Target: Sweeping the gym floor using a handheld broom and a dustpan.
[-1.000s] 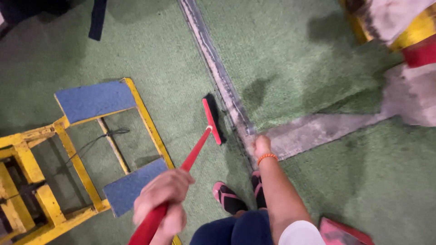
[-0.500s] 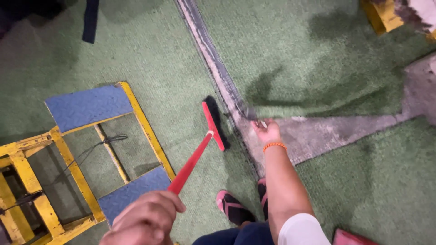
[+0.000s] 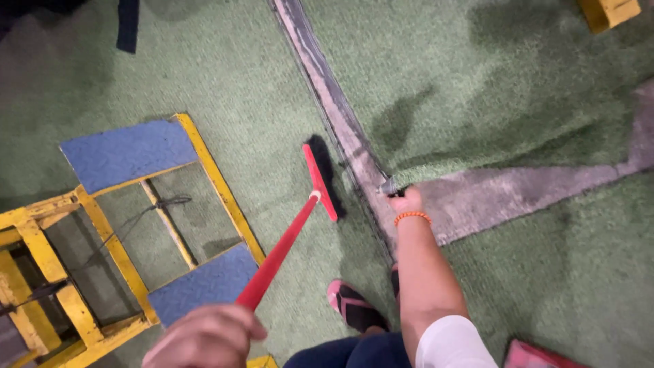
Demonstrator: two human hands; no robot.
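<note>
While your left hand (image 3: pixel 204 339) wraps closed around the red broom handle (image 3: pixel 279 251) at the bottom edge of the view, the red broom head (image 3: pixel 319 182) rests on the green turf (image 3: pixel 259 82), just beside the grey strip (image 3: pixel 334 109) that runs between the turf sheets. Your right hand (image 3: pixel 405 200), with an orange bracelet (image 3: pixel 412 217) at the wrist, pinches the lifted corner of the turf edge (image 3: pixel 390 185) where the strip meets a bare concrete patch (image 3: pixel 518 187). To your left stands a yellow frame (image 3: pixel 211 170) with blue tread plates (image 3: pixel 126 153).
</note>
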